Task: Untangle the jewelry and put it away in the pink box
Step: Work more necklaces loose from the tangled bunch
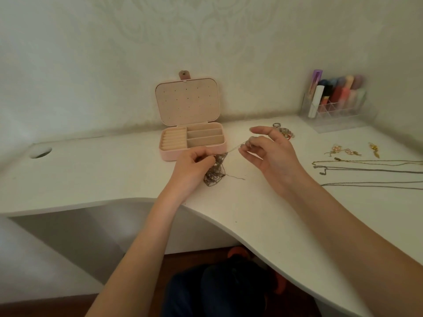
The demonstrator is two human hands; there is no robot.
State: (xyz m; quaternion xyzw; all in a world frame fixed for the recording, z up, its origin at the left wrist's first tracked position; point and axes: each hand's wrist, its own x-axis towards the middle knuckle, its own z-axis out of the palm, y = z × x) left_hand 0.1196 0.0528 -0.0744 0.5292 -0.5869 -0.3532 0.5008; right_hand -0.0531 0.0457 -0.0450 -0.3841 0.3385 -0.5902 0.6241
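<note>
A messy clump of thin chains (214, 171), grey with bits of gold, sits on the white desk (114, 170) just in front of the pink jewelry box (193, 145). One loose end trails out of the clump, away from the box. The left hand (194, 162) pinches the top of the clump with curled fingers. The right hand (269, 154) pinches one thin chain strand (233, 149) that stretches tight up out of the clump; its other fingers spread out. The box is open, lid up against the wall, with ring rolls and three long slots inside. Far to the right of the box lie straight necklaces (370, 170), gold earrings (343, 152) and a small pile of rings (283, 131).
</note>
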